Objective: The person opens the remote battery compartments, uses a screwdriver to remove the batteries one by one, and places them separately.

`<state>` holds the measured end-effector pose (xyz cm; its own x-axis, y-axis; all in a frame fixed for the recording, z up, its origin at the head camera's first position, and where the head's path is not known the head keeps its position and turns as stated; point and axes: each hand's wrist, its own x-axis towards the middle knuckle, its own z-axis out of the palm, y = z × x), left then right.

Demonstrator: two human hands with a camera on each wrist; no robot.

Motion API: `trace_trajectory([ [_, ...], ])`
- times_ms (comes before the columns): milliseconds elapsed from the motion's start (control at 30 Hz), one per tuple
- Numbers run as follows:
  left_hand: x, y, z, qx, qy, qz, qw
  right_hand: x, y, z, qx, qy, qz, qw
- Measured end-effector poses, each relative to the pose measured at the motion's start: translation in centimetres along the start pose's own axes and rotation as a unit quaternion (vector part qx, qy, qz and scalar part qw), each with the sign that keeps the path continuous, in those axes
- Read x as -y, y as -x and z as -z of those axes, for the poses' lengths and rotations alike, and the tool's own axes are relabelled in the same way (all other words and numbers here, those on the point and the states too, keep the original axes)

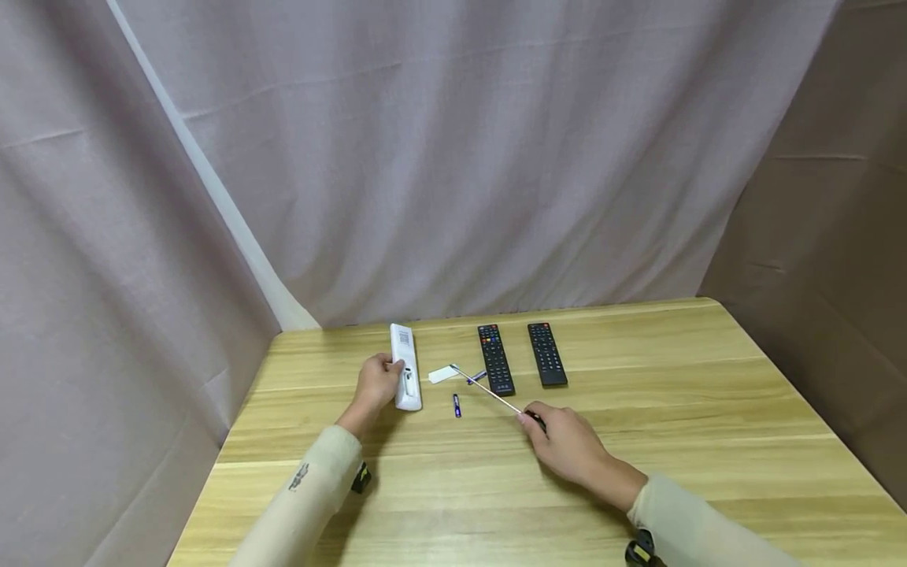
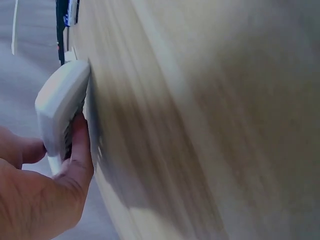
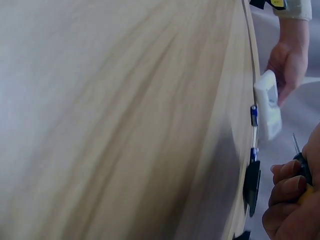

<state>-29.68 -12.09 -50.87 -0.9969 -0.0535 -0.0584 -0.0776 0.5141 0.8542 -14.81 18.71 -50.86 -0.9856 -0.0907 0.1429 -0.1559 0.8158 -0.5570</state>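
Note:
My left hand (image 1: 378,382) grips a white remote control (image 1: 405,346) by its side, thumb on the upturned back. The battery compartment (image 1: 408,383) in that back is uncovered. My right hand (image 1: 567,442) holds a screwdriver (image 1: 489,391) by its handle, which shows black and yellow in the right wrist view. Its thin metal shaft points up and left, the tip appearing over a small white cover (image 1: 441,375). Two blue batteries lie on the table: one (image 1: 457,405) right of the white remote, the other (image 1: 478,376) beside a black remote control (image 1: 496,360), partly behind the shaft.
A second black remote control (image 1: 547,354) lies buttons up farther right. All of this is on a light wooden table (image 1: 496,496). Grey-mauve curtains (image 1: 489,157) hang behind its back edge and at the left, with a brown cloth (image 1: 829,260) at the right.

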Motion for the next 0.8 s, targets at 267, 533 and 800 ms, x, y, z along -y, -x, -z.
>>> trace_trajectory([
  [267,0.2,-0.2,0.3,-0.005,-0.052,-0.009,0.9986,-1.9,0.2,1.8,-0.022,-0.004,-0.022,0.9995],
  [533,0.6,0.0,1.1,-0.002,-0.105,-0.032,0.9939,-3.6,0.6,2.9,-0.046,-0.003,-0.038,0.9982],
  [800,1.4,-0.6,1.7,0.013,-0.111,-0.040,0.9930,-4.5,0.9,3.3,-0.067,0.008,-0.030,0.9973],
])
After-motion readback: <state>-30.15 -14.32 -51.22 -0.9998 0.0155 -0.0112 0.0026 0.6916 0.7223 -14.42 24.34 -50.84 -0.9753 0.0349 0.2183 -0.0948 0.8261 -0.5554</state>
